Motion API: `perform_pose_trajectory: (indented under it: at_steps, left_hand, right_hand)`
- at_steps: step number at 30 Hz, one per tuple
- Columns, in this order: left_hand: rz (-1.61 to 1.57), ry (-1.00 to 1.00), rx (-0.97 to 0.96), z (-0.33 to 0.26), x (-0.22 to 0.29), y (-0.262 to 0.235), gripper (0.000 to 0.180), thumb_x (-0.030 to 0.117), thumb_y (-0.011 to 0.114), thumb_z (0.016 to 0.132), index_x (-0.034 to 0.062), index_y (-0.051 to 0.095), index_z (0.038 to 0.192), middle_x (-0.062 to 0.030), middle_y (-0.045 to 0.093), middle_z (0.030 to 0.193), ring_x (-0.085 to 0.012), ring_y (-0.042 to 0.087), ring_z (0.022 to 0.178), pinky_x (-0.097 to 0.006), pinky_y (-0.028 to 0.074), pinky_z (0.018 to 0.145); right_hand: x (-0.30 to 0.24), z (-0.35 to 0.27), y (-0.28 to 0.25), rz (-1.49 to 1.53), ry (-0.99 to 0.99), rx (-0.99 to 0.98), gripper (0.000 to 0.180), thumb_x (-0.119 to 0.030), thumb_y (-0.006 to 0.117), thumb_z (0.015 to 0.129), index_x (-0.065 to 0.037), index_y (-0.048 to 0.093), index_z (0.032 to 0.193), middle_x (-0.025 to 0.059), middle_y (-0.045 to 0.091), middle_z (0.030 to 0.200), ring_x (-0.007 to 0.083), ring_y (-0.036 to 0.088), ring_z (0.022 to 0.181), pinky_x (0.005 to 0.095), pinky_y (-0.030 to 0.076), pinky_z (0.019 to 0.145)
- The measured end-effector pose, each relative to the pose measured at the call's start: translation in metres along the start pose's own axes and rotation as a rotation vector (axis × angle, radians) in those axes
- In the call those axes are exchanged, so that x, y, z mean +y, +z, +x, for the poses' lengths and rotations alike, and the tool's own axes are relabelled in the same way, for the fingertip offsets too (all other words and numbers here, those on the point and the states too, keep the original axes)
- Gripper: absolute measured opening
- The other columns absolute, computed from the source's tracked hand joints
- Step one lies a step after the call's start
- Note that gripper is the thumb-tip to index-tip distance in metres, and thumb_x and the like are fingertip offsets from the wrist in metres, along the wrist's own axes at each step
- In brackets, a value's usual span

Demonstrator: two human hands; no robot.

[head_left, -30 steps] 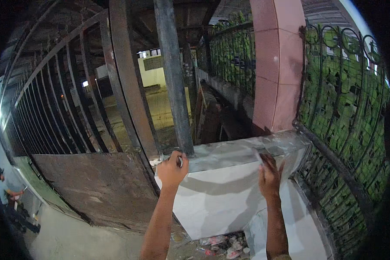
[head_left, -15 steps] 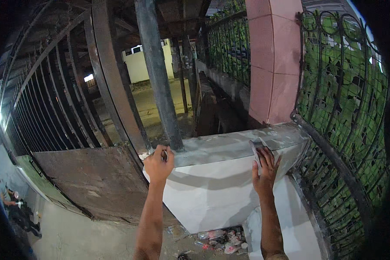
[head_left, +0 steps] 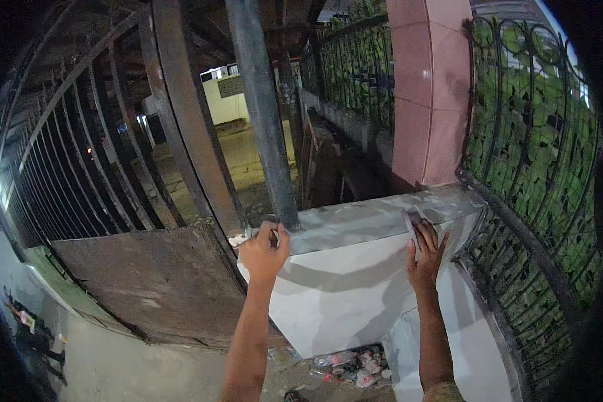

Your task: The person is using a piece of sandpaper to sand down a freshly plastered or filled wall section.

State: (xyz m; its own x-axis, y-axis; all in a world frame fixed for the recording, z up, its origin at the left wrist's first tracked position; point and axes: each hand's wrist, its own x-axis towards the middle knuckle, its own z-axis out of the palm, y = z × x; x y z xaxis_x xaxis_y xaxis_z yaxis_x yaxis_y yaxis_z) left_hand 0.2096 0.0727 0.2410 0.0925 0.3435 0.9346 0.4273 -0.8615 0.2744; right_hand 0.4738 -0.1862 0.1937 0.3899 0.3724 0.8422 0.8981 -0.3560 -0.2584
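Note:
A low white wall (head_left: 342, 295) with a grey cement ledge (head_left: 345, 224) on top stands in front of me. At the ledge's left end, beside the foot of a dark metal post (head_left: 264, 120), my left hand (head_left: 262, 258) is closed with curled fingers. Whatever it may grip is hidden. Farther right, my right hand (head_left: 425, 258) holds a thin, flat greyish piece (head_left: 409, 224) against the front edge of the ledge. Its fingers lie along the piece, with the thumb on the near side.
A pink tiled pillar (head_left: 427, 94) rises behind the ledge, with a metal fence (head_left: 536, 114) on its right. Left stands a barred gate with a rusty lower panel (head_left: 147, 285). Litter (head_left: 358, 367) lies at the wall's foot. A person (head_left: 33, 331) is at the far left.
The whole scene has shifted slightly to the right in view. Both hands stay at nearly the same places on the ledge. The person at the far left has changed posture.

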Motion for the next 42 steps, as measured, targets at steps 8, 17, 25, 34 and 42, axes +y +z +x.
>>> perform_pose_trajectory:
  at_steps: [8, 17, 25, 34, 42]
  left_hand:
    - [-0.047, -0.003, -0.027, 0.003, 0.003, -0.006, 0.017, 0.023, 0.073, 0.088, 0.016, 0.062, 0.077, 0.0003, 0.056, 0.049, -0.0213, 0.06, 0.041, -0.035, 0.045, 0.042]
    - [-0.034, 0.004, -0.092, 0.0, -0.006, 0.0, 0.015, 0.025, 0.072, 0.089, 0.0167, 0.064, 0.08, -0.0005, 0.056, 0.049, -0.0224, 0.06, 0.042, -0.036, 0.046, 0.041]
    - [-0.069, 0.014, -0.128, 0.002, -0.005, -0.004, 0.017, 0.025, 0.073, 0.091, 0.0161, 0.063, 0.08, -0.0003, 0.057, 0.052, -0.022, 0.06, 0.043, -0.037, 0.045, 0.042]
    - [-0.103, 0.005, -0.127, 0.001, -0.005, -0.003, 0.018, 0.026, 0.072, 0.091, 0.0163, 0.063, 0.079, -0.0011, 0.058, 0.052, -0.0232, 0.06, 0.043, -0.038, 0.046, 0.042]
    - [-0.113, -0.018, -0.14, 0.001, -0.003, -0.005, 0.018, 0.026, 0.072, 0.092, 0.0149, 0.065, 0.079, -0.0019, 0.057, 0.052, -0.024, 0.06, 0.043, -0.038, 0.046, 0.043]
  right_hand:
    - [-0.053, 0.003, -0.012, 0.001, -0.022, 0.005, 0.034, -0.019, 0.053, 0.105, -0.003, 0.065, 0.132, 0.0139, 0.067, 0.132, 0.0336, 0.06, 0.128, 0.0673, 0.006, 0.125]
    - [-0.154, -0.008, 0.001, 0.095, -0.208, -0.205, 0.029, -0.02, 0.056, 0.104, -0.004, 0.067, 0.126, 0.0104, 0.07, 0.123, 0.0297, 0.065, 0.12, 0.0701, 0.006, 0.124]
    - [-0.094, 0.003, -0.021, -0.145, -0.005, -0.111, 0.036, -0.027, 0.052, 0.107, -0.008, 0.062, 0.137, 0.0119, 0.069, 0.125, 0.0302, 0.066, 0.118, 0.0711, 0.006, 0.123]
    - [-0.142, -0.014, -0.002, -0.093, -0.196, -0.173, 0.032, -0.022, 0.065, 0.1, -0.01, 0.067, 0.129, 0.0049, 0.067, 0.132, 0.0234, 0.06, 0.13, 0.0736, 0.009, 0.122]
    - [-0.125, -0.014, -0.002, -0.077, -0.16, -0.179, 0.034, -0.023, 0.063, 0.101, -0.009, 0.066, 0.132, 0.0057, 0.061, 0.14, 0.0261, 0.054, 0.136, 0.0727, 0.01, 0.122]
